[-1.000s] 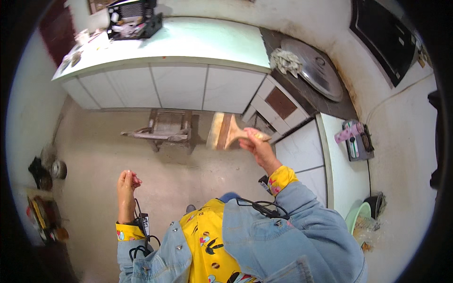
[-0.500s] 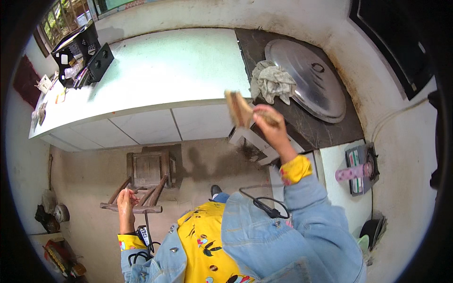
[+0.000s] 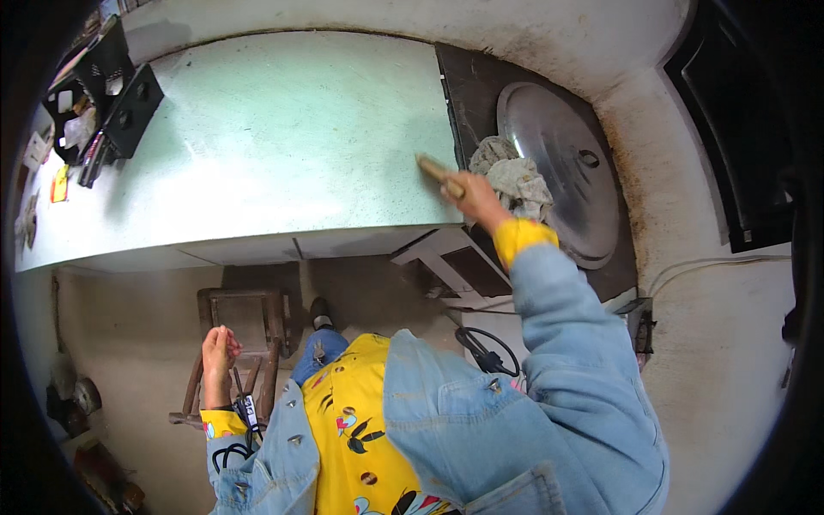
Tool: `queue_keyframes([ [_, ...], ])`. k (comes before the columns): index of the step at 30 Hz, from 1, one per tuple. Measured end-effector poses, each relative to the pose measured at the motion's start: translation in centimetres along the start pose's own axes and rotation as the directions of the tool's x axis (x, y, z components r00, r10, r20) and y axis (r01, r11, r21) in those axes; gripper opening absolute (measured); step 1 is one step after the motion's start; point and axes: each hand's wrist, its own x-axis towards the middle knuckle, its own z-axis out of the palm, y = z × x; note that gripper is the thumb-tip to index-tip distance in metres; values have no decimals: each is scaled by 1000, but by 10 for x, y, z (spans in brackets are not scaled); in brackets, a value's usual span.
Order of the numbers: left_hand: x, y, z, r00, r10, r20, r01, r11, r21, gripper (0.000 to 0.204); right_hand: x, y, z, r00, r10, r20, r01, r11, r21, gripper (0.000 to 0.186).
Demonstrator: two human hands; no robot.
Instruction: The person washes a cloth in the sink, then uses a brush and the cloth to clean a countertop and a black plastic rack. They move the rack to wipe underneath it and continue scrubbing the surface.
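My right hand (image 3: 475, 199) is closed round the handle of a wooden brush (image 3: 439, 174). The brush is at the right end of the pale green-white countertop (image 3: 283, 137), and its head seems to touch the surface. A crumpled grey cloth (image 3: 519, 184) lies just right of this hand, against a big round metal lid (image 3: 562, 163) with a ring handle. Low on the left, my left hand (image 3: 221, 350) hangs above a wooden stool (image 3: 245, 318). Its fingers are curled in, and I see nothing in them.
A black basket (image 3: 94, 103) with small items stands at the counter's left end. The lid rests on a dark stove top (image 3: 468, 77) built into the corner. A black cable (image 3: 489, 348) loops beside my jacket. A dark panel (image 3: 738, 129) hangs on the right wall.
My right hand has carried the brush from the counter's front edge forward onto the countertop, with the arm stretched farther. My body and view have shifted closer to the counter. My left hand stays low.
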Motion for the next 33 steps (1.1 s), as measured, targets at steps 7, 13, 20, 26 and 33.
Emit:
queue_keyframes([
  [7,73,38,17,992,-122,37,117,987,111,25,-64,-69,-51,961,177,214,-221,954,202,19],
  [13,106,59,19,988,-65,140,45,990,137,25,47,-34,-24,980,127,-155,-135,990,-42,29],
  [20,106,46,5,991,-105,84,95,989,118,24,56,-170,68,987,47,157,-71,986,151,21],
  [26,104,29,3,983,-166,79,157,981,111,24,88,-169,52,992,65,-110,2,856,517,20],
  [33,111,32,15,996,-57,63,50,992,112,23,121,-102,58,960,241,141,-222,965,-137,15],
])
